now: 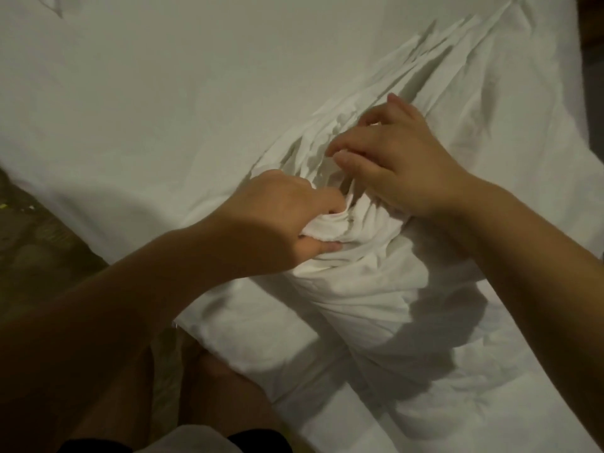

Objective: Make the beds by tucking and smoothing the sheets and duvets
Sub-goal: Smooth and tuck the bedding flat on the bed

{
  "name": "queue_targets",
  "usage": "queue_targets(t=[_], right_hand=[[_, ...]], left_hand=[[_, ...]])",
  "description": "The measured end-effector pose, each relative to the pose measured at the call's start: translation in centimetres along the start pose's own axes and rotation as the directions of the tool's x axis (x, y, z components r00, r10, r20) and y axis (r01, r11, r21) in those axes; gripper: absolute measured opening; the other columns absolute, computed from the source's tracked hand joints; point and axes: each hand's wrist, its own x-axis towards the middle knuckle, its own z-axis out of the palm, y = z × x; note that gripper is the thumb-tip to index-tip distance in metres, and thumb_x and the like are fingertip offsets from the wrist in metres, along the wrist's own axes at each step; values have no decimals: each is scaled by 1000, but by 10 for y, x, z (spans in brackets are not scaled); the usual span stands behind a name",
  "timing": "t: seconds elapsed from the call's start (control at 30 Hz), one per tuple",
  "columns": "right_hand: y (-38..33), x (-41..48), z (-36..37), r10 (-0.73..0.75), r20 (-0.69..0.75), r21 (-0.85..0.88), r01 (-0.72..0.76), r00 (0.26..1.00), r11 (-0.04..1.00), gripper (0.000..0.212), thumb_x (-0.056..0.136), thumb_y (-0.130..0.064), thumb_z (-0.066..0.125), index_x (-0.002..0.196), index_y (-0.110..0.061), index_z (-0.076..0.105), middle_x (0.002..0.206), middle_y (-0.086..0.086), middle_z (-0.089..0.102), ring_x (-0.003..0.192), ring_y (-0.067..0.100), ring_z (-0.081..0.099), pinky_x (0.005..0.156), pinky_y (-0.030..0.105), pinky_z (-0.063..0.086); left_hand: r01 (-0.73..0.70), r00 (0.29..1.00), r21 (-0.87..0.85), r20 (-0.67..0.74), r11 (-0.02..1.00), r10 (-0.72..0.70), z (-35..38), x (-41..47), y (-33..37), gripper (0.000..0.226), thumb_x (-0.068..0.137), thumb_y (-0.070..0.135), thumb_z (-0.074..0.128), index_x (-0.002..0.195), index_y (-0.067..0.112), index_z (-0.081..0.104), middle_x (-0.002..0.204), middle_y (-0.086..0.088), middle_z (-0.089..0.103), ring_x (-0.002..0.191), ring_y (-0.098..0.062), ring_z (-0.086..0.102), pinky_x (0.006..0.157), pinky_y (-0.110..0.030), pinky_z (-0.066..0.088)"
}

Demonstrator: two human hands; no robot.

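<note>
One white sheet (163, 109), left hand (277, 220) gripping its bunched folds, right hand (402, 165) pinching pleats

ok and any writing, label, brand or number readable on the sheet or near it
None: no word, label, brand or number shows. The white sheet is plain, also in the bunched folds that the left hand grips and the right hand pinches. The dim floor shows nothing legible.

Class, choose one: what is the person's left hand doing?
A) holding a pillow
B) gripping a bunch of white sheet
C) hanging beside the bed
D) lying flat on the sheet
B: the left hand curls fingers and thumb round a gathered bunch of the sheet.
</note>
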Motion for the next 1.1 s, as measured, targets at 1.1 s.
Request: queue_targets(t=[1.1], right_hand=[[-15, 27, -12, 46, 676, 24, -85, 736, 996, 20, 93, -26, 55, 112, -26, 64, 82, -20, 52, 77, 4, 49, 61, 17, 32]], left_hand=[[-125, 992, 159, -13, 979, 129, 11, -24, -12, 25, 86, 18, 53, 73, 3, 68, 61, -11, 60, 51, -28, 57, 48, -33, 49]])
